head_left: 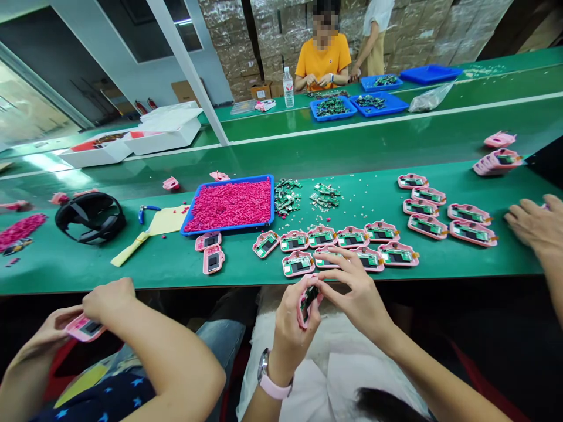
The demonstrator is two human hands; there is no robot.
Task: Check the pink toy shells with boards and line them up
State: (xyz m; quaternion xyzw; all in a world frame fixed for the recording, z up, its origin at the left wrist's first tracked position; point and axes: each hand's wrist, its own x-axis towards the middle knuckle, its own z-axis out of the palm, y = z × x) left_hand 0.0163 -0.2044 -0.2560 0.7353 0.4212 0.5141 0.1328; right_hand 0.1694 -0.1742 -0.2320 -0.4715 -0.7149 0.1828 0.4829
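Observation:
My left hand [295,316], with a watch on its wrist, is wrapped round a small pink casing [307,302] that holds a green circuit board. The casing is tilted on edge above my lap. My right hand [352,287] reaches to its top edge, thumb and index finger pinched there, the other fingers spread. Just beyond both hands, pink casings with green boards [298,264] lie in two rows on the green table [237,266]. Two casings with dark screens [213,259] lie left of the rows.
A blue tray [271,205] of pink pieces stands behind, beside loose circuit boards [285,196]. A co-worker's hands [109,302] hold a casing at the left; another hand [534,223] rests at the right. More casings [426,225], a black headband-like object [90,220] and pliers [141,215] are on the table.

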